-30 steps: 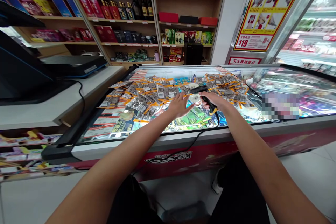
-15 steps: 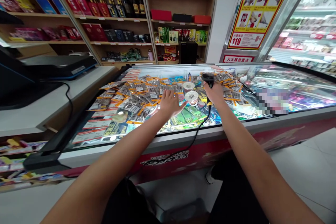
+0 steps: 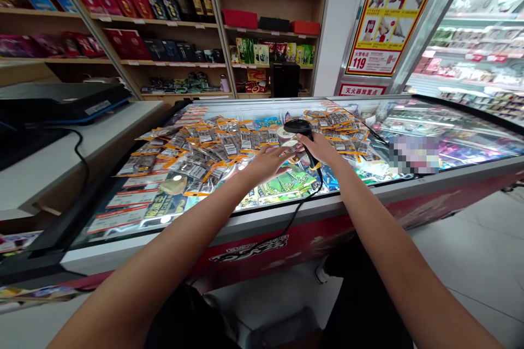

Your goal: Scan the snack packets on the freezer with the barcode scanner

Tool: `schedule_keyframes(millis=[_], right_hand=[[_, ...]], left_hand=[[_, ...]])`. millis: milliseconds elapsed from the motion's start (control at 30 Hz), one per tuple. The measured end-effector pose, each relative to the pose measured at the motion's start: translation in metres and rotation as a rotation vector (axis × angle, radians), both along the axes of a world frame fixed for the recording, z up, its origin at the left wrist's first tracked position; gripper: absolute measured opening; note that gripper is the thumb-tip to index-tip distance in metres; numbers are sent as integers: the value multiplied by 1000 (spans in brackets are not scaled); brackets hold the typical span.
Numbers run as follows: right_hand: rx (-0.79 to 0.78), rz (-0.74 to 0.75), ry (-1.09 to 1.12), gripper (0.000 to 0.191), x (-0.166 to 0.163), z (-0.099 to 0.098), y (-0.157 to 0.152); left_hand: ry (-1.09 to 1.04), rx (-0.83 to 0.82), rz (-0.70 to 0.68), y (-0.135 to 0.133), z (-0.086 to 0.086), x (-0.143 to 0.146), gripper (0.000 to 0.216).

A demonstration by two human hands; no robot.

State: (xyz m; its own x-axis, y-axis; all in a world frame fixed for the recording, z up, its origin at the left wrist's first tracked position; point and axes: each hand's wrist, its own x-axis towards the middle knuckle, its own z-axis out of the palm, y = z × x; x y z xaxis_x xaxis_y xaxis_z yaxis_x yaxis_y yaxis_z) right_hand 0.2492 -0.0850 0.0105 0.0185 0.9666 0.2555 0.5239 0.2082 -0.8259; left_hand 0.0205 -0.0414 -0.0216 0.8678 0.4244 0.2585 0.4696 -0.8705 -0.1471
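My right hand [image 3: 321, 148] is wrapped round the handle of a black barcode scanner [image 3: 298, 126], whose head points left above two white-lidded tubs. The far tub [image 3: 282, 133] shows partly behind the scanner head. Stretched out to the right, my left hand [image 3: 266, 164] has its fingers and thumb apart at the near tub [image 3: 291, 143]; whether they touch it is hard to tell. Part of that tub is hidden by my hands. From the scanner, a black cable [image 3: 301, 203] hangs over the front edge.
Flat packets with orange edges [image 3: 200, 161] lie in a pile to the left on the glass-topped freezer [image 3: 241, 219]; more packets [image 3: 343, 121] lie at the right. A counter [image 3: 135, 120] with a black device stands left. Stocked shelves [image 3: 164, 68] rise behind.
The scanner has swung left and tilted over the tubs with my right hand. My left hand has come closer to the near tub. The view has shifted to the right.
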Motion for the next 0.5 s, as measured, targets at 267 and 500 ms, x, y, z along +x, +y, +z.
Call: schedule_keyframes(millis=[267,500], right_hand=[[-114,-22,222,35,-3,-1,3],[-405,55,528,38,0,7,-5]], left_hand=[[-4,41,90,-7,0,-1,50],[-51,66,259,-6,-4,-2,69]])
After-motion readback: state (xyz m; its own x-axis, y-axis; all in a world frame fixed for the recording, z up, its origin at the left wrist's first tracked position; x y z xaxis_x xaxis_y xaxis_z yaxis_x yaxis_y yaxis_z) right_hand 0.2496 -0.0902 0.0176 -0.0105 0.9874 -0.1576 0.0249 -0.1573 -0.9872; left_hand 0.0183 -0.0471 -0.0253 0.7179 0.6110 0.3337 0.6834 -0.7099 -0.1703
